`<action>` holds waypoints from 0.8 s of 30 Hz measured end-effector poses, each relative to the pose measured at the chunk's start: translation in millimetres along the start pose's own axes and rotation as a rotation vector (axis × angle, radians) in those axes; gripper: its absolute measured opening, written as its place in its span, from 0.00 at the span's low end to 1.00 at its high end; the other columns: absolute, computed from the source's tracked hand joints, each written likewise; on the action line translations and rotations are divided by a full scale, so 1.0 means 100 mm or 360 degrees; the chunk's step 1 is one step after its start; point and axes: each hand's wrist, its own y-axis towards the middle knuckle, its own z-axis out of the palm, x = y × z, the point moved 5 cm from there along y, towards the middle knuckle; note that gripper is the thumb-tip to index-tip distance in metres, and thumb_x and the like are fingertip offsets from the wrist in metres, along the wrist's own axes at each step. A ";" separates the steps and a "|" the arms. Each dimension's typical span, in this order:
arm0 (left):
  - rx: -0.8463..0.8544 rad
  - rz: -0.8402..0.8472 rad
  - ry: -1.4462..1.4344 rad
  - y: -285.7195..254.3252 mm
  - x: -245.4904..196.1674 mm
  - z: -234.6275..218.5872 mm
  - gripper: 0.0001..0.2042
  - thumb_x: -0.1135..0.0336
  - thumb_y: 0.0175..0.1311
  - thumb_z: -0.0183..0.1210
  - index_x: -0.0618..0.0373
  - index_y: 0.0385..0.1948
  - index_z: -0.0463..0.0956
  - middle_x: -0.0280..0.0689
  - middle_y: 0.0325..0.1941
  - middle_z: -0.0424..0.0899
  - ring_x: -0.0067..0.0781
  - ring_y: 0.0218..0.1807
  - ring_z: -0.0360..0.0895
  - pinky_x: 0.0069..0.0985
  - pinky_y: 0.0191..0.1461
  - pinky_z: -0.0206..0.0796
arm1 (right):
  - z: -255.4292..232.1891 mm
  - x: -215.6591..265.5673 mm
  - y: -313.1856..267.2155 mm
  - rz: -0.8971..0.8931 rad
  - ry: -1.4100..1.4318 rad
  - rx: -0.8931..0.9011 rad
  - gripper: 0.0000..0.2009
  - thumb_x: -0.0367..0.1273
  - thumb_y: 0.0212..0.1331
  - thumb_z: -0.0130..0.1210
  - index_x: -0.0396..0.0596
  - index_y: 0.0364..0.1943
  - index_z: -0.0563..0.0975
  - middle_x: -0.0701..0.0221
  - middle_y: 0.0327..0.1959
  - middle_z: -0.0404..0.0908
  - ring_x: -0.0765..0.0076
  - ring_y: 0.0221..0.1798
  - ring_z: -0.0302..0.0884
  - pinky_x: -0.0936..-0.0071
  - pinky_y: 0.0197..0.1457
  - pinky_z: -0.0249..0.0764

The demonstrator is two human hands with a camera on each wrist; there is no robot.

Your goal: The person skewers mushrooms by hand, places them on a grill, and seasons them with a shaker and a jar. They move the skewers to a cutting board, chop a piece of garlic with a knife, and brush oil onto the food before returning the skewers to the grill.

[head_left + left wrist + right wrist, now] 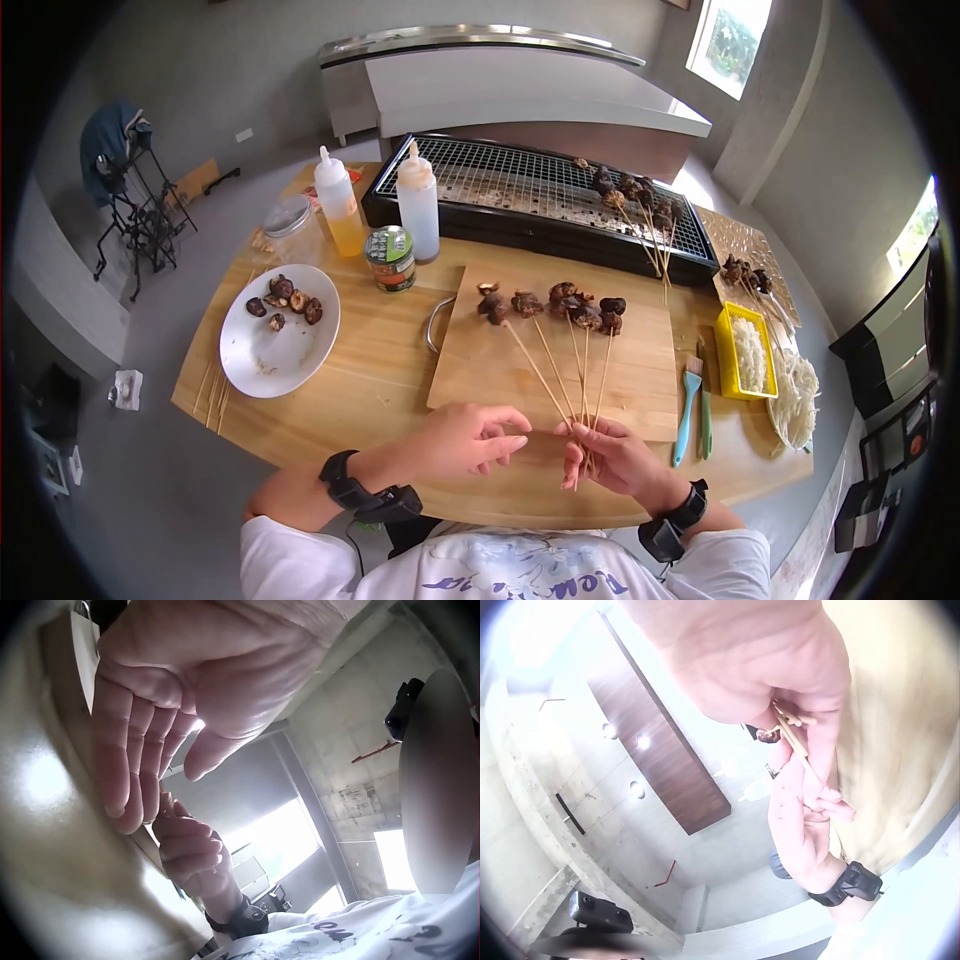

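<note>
My right hand (615,455) grips the lower ends of several bamboo skewers (583,370), which fan out away from me. Dark brown shiitake mushroom pieces (565,298) are threaded on their far ends, over the wooden cutting board (640,385). In the right wrist view the skewer ends (793,739) stick out between the fingers. Beside it, my left hand (475,440) holds nothing, its fingers reaching toward the right hand. The left wrist view shows the left palm (217,667) with the fingers extended.
A white plate (255,350) with mushroom pieces lies left, near loose skewers (212,395). Two squeeze bottles (418,215), a can (390,260) and a jar (292,228) stand behind. The black grill (500,215) bears more skewers. Rightward are a blue brush (686,410) and yellow basket (728,365).
</note>
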 end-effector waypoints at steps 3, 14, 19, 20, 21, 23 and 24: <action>-0.0043 0.0006 0.0034 -0.06 0.03 -0.13 0.15 0.61 0.63 0.52 0.58 0.48 0.71 0.35 0.30 0.80 0.19 0.28 0.77 0.17 0.33 0.71 | 0.06 0.03 0.02 -0.0115 0.0030 0.0034 0.12 0.34 0.68 0.36 0.41 0.43 0.67 0.70 0.27 0.71 0.63 0.31 0.78 0.63 0.42 0.77; 0.0004 0.0121 0.0199 -0.04 0.01 -0.31 0.16 0.61 0.62 0.53 0.58 0.48 0.71 0.34 0.31 0.80 0.19 0.31 0.77 0.17 0.36 0.70 | 0.39 0.76 0.35 -0.0504 -0.0357 0.0073 0.13 0.34 0.68 0.35 0.39 0.48 0.64 0.68 0.29 0.73 0.66 0.34 0.78 0.71 0.41 0.76; 0.0015 0.0136 0.0023 0.05 0.16 -0.32 0.16 0.58 0.62 0.53 0.57 0.48 0.71 0.34 0.31 0.80 0.20 0.29 0.77 0.18 0.33 0.70 | 0.35 1.46 1.01 -0.0663 -0.0450 0.0096 0.12 0.32 0.68 0.34 0.37 0.46 0.65 0.69 0.29 0.73 0.65 0.33 0.79 0.69 0.43 0.78; -0.0007 0.0171 -0.0047 0.05 0.18 -0.33 0.17 0.56 0.62 0.52 0.57 0.46 0.72 0.34 0.29 0.80 0.20 0.27 0.77 0.18 0.31 0.69 | 0.29 1.56 1.16 -0.0681 -0.0457 0.0108 0.12 0.32 0.68 0.34 0.37 0.46 0.65 0.69 0.29 0.74 0.65 0.33 0.79 0.69 0.44 0.78; -0.0019 0.0179 -0.0033 0.04 0.20 -0.35 0.17 0.56 0.62 0.52 0.57 0.46 0.72 0.34 0.29 0.80 0.20 0.27 0.77 0.18 0.31 0.69 | 0.22 1.63 1.30 -0.0693 -0.0465 0.0122 0.12 0.32 0.68 0.34 0.37 0.46 0.65 0.69 0.29 0.74 0.65 0.33 0.79 0.69 0.44 0.78; -0.0041 0.0133 -0.0053 0.04 0.23 -0.37 0.17 0.56 0.63 0.52 0.57 0.46 0.72 0.33 0.29 0.80 0.20 0.27 0.76 0.18 0.31 0.69 | 0.05 1.73 1.57 -0.0644 -0.0342 0.0088 0.12 0.31 0.68 0.33 0.37 0.44 0.66 0.69 0.29 0.74 0.65 0.33 0.79 0.68 0.44 0.78; -0.0047 0.0137 -0.0031 0.02 0.23 -0.38 0.17 0.56 0.63 0.52 0.57 0.46 0.72 0.33 0.29 0.80 0.20 0.27 0.76 0.18 0.31 0.69 | 0.01 1.75 1.67 -0.0663 -0.0342 0.0101 0.12 0.31 0.68 0.33 0.37 0.44 0.66 0.69 0.29 0.74 0.65 0.33 0.79 0.68 0.44 0.78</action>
